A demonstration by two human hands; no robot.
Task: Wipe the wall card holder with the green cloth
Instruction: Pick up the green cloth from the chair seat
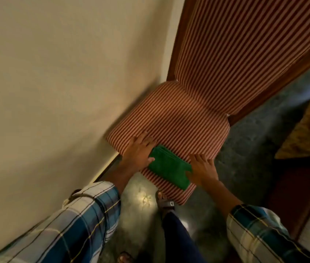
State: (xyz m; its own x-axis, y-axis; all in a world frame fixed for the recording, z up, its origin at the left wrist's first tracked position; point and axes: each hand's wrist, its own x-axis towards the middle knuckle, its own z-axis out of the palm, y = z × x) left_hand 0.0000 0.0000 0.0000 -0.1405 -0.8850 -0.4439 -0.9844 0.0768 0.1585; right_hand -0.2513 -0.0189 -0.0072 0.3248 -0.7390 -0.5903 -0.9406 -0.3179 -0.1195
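Green cloth [169, 168], folded, lay low in the frame on a striped cushion [179, 120], between the left hand [139, 150] and right hand [202, 169], both flat and open, thumbs touching it. Best pinched firmly before lifting. Cream wall [55, 73] filled the left; no card holder showed.

A folded green cloth [169, 168] is lying on a red-and-white striped cushion [179, 122], near its front edge. The left hand [139, 150] is resting flat on the cushion with its thumb touching the cloth's left edge, while the right hand [203, 169] is pressing against the cloth's right side, fingers spread. Both arms are wearing blue plaid sleeves [85, 211]. A cream wall [55, 73] is filling the left side, and a sandalled foot [164, 201] is showing on the speckled floor [141, 215] below the cushion
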